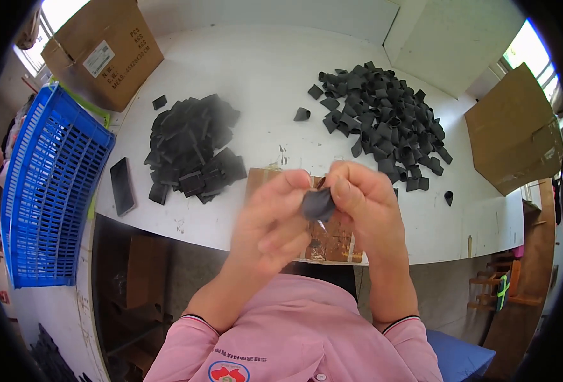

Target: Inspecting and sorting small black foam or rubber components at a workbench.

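Note:
Both hands meet over the front middle of the table, with a small dark grey piece of folded, fabric-like material (318,205) between them. My right hand (368,200) pinches its right side with thumb and forefinger. My left hand (275,213), slightly blurred, is closed at the piece's left edge with its fingers curled. Beneath the hands lies a worn brown board (335,242) with tape on it. To the left is a heap of flat black pieces (189,143). At the far right is a larger heap of black pieces curled into loops (383,118).
A phone (122,186) lies near the white table's (262,76) left edge, beside a blue plastic basket (58,191). Cardboard boxes stand at the back left (103,54) and right (517,130). Single loops lie apart (302,114), one near the right front (449,198).

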`<state>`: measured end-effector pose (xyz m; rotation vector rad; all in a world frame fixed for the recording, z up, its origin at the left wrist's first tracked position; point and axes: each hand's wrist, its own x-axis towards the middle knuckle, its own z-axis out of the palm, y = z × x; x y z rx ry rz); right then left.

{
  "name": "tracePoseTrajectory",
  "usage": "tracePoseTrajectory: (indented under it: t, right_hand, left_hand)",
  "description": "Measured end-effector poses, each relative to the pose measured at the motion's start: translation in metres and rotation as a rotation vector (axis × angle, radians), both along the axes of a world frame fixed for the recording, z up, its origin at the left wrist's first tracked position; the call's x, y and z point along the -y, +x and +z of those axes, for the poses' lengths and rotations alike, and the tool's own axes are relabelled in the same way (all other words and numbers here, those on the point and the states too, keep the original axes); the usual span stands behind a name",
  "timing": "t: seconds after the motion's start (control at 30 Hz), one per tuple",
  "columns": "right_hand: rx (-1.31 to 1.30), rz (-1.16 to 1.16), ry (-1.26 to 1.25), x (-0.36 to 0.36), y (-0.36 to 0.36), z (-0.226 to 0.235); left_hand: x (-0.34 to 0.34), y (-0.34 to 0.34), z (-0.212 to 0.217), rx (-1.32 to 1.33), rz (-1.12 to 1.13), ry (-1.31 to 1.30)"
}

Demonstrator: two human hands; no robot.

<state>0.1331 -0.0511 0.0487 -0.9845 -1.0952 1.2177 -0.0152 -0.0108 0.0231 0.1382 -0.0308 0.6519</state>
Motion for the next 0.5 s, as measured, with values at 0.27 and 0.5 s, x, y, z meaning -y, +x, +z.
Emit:
tracePoseTrajectory:
  t: [0.27,0.5]
  right_hand:
    - [-0.121,0.073,-0.141,-0.017,0.013,-0.040]
    - [0.510,-0.417,0.229,0.005,0.008,-0.035]
  left_hand:
    - [-0.012,0.010,-0.023,-0.675,0.366,0.370]
    - [-0.022,0.016,-0.008,-0.901,0.729,1.320]
